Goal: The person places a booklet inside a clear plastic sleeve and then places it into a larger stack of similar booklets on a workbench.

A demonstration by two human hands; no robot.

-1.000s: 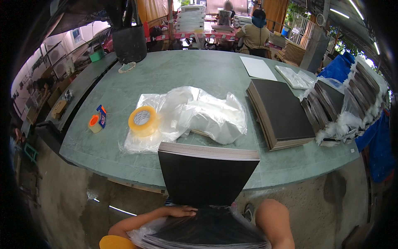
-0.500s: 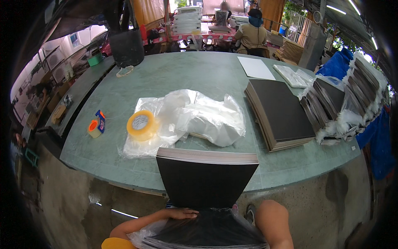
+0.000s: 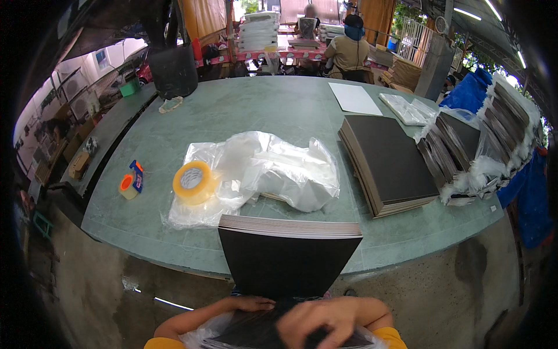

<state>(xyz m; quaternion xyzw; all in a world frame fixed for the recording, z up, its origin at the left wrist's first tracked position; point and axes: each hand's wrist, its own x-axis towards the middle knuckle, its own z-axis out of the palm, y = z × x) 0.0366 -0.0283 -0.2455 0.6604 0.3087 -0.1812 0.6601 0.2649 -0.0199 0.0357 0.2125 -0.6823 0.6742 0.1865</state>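
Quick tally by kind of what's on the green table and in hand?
Stacks of black sheets: 2, one held, one lying flat
Tape rolls: 2, a large yellow one and a small orange one
Clear plastic bag pile: 1
White sheet: 1
Total: 6

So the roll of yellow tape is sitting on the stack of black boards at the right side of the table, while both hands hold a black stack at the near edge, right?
Not quite. The head view shows the roll of yellow tape lying on the clear plastic bags in the middle of the table, not on the stack of black boards at the right. The left hand and right hand do hold a black stack at the near edge.
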